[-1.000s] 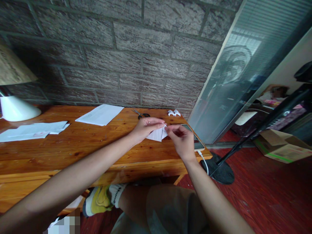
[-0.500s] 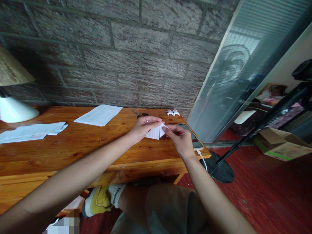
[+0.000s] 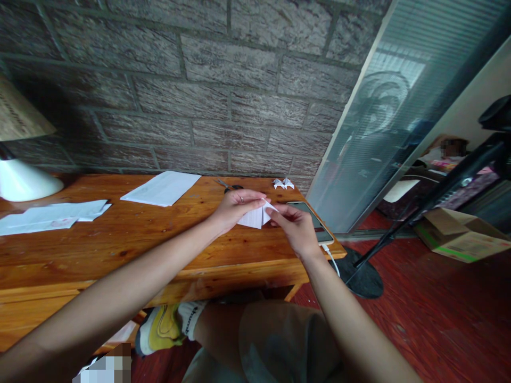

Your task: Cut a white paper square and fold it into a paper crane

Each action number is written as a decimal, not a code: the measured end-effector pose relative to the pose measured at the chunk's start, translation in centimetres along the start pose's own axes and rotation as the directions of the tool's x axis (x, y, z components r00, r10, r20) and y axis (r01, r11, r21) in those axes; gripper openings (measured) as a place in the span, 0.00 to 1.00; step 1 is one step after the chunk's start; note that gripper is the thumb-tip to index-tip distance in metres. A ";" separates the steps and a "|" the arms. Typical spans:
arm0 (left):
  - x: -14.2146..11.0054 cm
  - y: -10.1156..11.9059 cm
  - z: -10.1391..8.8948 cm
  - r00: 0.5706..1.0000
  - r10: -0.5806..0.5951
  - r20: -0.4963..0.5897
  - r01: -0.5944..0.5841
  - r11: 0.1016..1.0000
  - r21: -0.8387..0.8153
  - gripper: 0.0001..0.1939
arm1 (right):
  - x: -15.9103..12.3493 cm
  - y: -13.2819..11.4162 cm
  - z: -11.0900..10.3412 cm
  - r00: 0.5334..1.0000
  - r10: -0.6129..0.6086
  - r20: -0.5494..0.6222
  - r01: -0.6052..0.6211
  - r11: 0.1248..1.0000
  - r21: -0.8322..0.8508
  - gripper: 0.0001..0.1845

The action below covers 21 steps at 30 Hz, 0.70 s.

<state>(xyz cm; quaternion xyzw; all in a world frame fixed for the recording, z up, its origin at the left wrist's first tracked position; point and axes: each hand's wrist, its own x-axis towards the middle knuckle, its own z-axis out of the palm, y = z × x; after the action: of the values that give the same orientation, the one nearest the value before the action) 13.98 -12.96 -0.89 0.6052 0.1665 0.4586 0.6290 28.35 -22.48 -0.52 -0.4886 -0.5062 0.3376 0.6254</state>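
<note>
A small folded white paper [image 3: 253,218] is held over the wooden table [image 3: 159,242] between both hands. My left hand [image 3: 238,207] pinches its upper left part, the thumb along the top edge. At the right side, my right hand [image 3: 294,223] grips a corner flap between thumb and fingers. Part of the paper is hidden behind the fingers. Just beyond my left hand lie dark-handled scissors [image 3: 231,188], partly covered. Two small folded paper pieces [image 3: 283,183] stand near the wall. A smartphone [image 3: 319,229] rests beside my right hand, a white cable plugged in.
White sheets [image 3: 162,189] lie toward the back of the table, with more paper strips [image 3: 51,217] at the left. A lamp [image 3: 26,178] stands at the far left. On the floor are a black stand base [image 3: 363,274] and an open cardboard box [image 3: 459,242].
My right hand has shifted very slightly, and the flap it holds stands at a slightly different angle. My left hand keeps its place.
</note>
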 end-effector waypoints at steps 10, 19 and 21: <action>-0.1 0.0 0.0 1.000 -0.002 0.003 0.002 1.000 -0.003 0.18 | -0.1 0.1 0.0 0.999 -0.051 -0.012 0.051 0.998 -0.025 0.14; -0.1 0.0 0.0 1.000 0.010 0.005 -0.010 1.000 -0.018 0.16 | -0.4 -0.4 0.5 0.997 -0.068 -0.040 0.066 0.996 -0.055 0.15; -0.1 0.2 0.1 1.000 0.011 -0.007 -0.011 1.000 -0.007 0.17 | -0.4 -0.4 0.5 0.997 -0.071 -0.042 0.069 0.996 -0.059 0.15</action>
<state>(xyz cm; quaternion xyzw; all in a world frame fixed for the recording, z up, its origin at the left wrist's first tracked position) 13.93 -13.10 -0.74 0.6025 0.1638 0.4646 0.6279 27.76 -22.81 -0.28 -0.4955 -0.5186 0.2901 0.6335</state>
